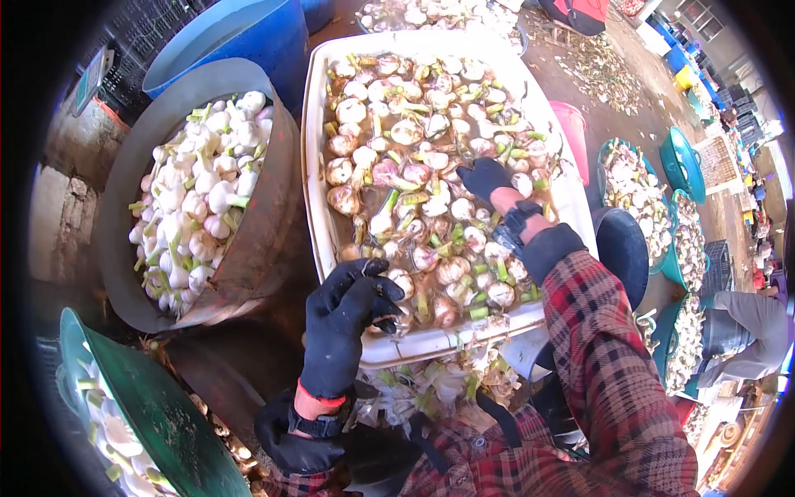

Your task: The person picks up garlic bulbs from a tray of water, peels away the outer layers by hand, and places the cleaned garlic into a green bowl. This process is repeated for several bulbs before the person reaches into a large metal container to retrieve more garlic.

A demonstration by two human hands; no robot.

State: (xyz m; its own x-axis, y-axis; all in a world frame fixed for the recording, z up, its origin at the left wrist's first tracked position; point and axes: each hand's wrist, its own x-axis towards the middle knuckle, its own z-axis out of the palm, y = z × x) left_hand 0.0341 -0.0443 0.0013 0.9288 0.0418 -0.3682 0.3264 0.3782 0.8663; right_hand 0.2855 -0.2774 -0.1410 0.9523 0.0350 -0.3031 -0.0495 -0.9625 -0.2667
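Note:
A white tub (313, 166) holds brownish water crowded with garlic bulbs (407, 131), many with cut green stems. My right hand (487, 179), in a dark glove, reaches down among the bulbs right of the tub's middle. Its fingertips are hidden, so its grip does not show. Over the tub's near left corner, my left hand (344, 319), in a black glove, has its fingers curled inward. A garlic bulb (402, 283) lies at those fingertips; what they hold, if anything, I cannot make out.
Left of the tub stands a large round container (277, 190) heaped with cleaner white garlic. A green basin (157, 398) with more garlic is at the lower left. A blue barrel (240, 50) stands behind; garlic-filled baskets (633, 195) and a person's leg (754, 335) are at right.

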